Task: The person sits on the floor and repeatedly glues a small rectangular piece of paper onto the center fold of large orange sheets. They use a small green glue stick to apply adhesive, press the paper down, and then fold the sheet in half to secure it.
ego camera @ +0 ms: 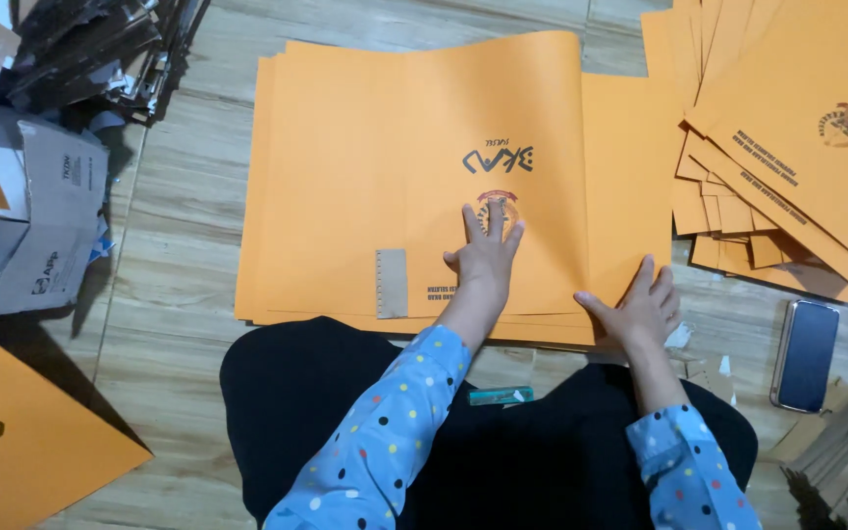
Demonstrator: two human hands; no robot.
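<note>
Head view looks straight down on us seated on the tiled floor [179, 196], and everything turns on the top orange sheet [424, 167] of the stack [252, 245] in front of our knees. Its right edge curls upward and over toward the left, so the fold line runs away from us, front to back, with the sheet's long side lying left to right across the stack. Our left hand [486, 253] is flat on that sheet, fingers [470, 224] spread and pointing away from us, palm pressing down close to the printed emblem. Our right hand [640, 309] sits at the near right corner of the stack, fingers fanned open, tips resting on the lower sheets just right of the curled edge; it pinches nothing that we can see. So the curl stands between the two hands, and the right hand is the nearer one to it. A small grey ruler-like strip [392, 283] lies on the sheet just left of the left wrist. Off to the right, a loose heap of orange folders [787, 128] and a dark phone [805, 353]; to the left, grey cardboard [46, 226].
</note>
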